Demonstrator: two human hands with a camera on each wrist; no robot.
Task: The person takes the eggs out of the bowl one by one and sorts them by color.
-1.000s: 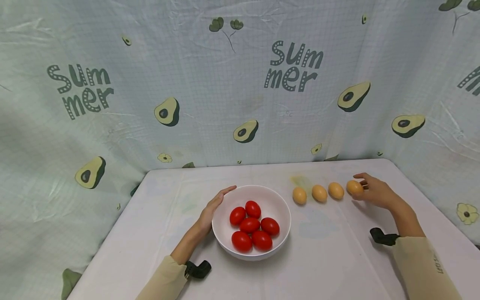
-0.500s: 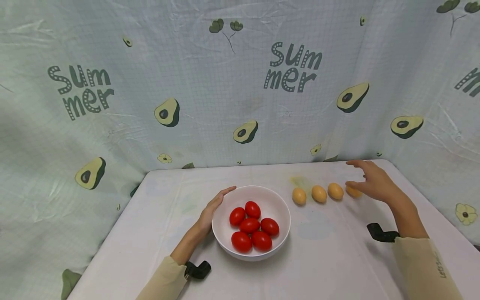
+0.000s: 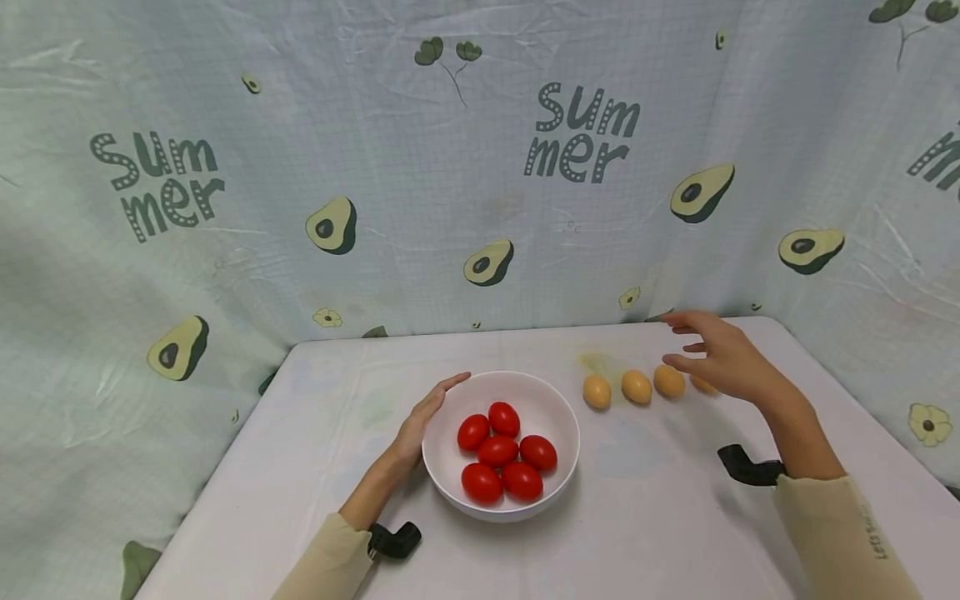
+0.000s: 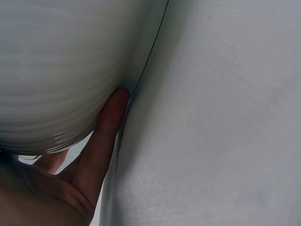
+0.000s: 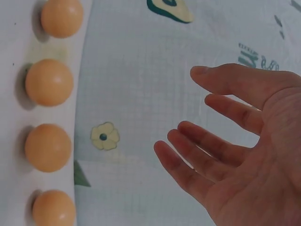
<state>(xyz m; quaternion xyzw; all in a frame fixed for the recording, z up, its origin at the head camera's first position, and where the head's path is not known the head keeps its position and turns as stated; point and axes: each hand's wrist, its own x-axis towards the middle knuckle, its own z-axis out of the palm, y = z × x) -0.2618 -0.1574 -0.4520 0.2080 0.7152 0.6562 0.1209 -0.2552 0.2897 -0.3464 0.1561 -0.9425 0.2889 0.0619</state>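
Note:
A white bowl (image 3: 564,406) stands at the middle of the table with several red, egg-shaped pieces (image 3: 498,451) in it. My left hand (image 3: 411,429) rests along the bowl's left wall with its fingers extended; in the left wrist view the fingers (image 4: 104,136) touch the ribbed outer side. To the bowl's right, a row of several light brown eggs (image 3: 637,387) lies on the table. Above the right end of that row hovers my right hand (image 3: 716,354), holding nothing, fingers spread and slightly bent. It partly hides the rightmost egg (image 3: 703,384). In the right wrist view the eggs (image 5: 49,82) are apart from the hand.
The white tabletop (image 3: 637,517) ends at a hanging cloth (image 3: 420,175) printed with avocados, flowers and "summer", which runs along the back and sides. A black wrist mount (image 3: 750,467) sticks out from each sleeve.
My right hand has let go of the rightmost egg, lifted with its fingers spreading, and moved left over the row. My left hand and the bowl have stayed in place.

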